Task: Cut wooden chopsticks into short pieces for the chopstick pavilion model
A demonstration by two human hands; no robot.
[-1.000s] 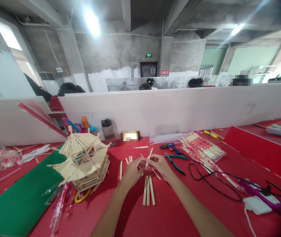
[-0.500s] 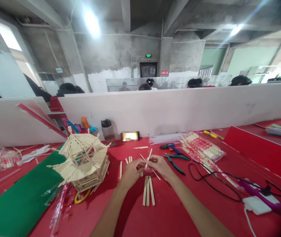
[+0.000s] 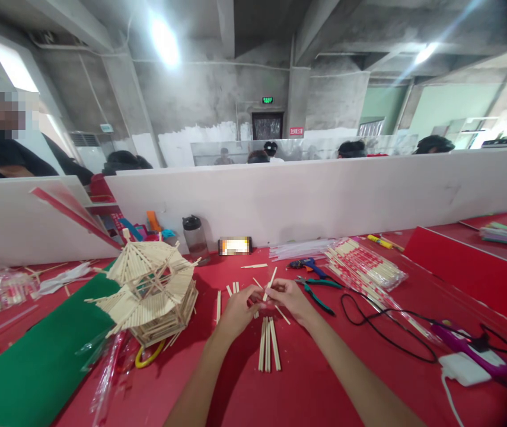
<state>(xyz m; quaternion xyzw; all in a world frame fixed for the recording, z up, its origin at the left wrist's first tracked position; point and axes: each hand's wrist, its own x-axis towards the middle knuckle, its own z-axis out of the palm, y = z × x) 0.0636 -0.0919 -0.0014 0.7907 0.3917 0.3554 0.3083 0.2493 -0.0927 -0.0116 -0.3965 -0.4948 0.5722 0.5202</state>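
My left hand (image 3: 235, 311) and my right hand (image 3: 289, 298) meet over the red table (image 3: 306, 385), fingers pinched together on thin wooden sticks (image 3: 270, 280) that poke up and sideways between them. Something small and red shows between the fingers; I cannot make it out. Several longer sticks (image 3: 268, 351) lie in a bundle on the table just below my hands. A pavilion model built of sticks (image 3: 150, 290) stands to the left of my left hand.
Green-handled pliers (image 3: 318, 293), a blue glue gun (image 3: 307, 265), packs of chopsticks (image 3: 364, 267), a black cable (image 3: 382, 332) and a purple tool with a white adapter (image 3: 466, 356) lie to the right. A green mat (image 3: 35, 362) lies left. A white partition (image 3: 324, 196) runs behind, with people beyond.
My hands stay in the same place, with small finger shifts on the sticks. A person in dark clothes has come into view at the far left behind the partition.
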